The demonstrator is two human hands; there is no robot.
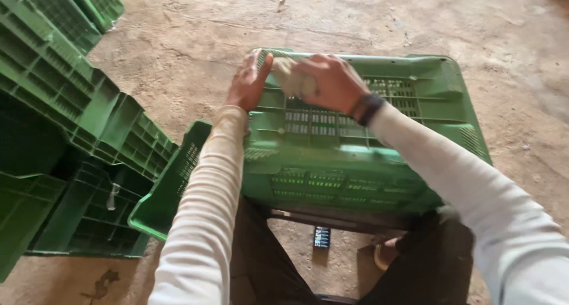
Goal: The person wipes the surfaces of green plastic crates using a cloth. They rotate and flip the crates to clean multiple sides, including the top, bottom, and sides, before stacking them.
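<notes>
Sleeves nearest; left hand (249,82) steadying crate (355,157) corner, right hand (329,82) clamped on cloth (290,77), scrubbing. Risk: crate sliding off lap if pressed hard.

A single camera, worn on the person's head, looks steeply down and forward over both outstretched white-sleeved arms. It sits close: the green slatted plastic crate (367,145) resting on the person's lap fills the middle of the view. Beyond it lies the dusty earthen floor (195,38), with stacked green plastic crates (65,103) at the left edge.
</notes>
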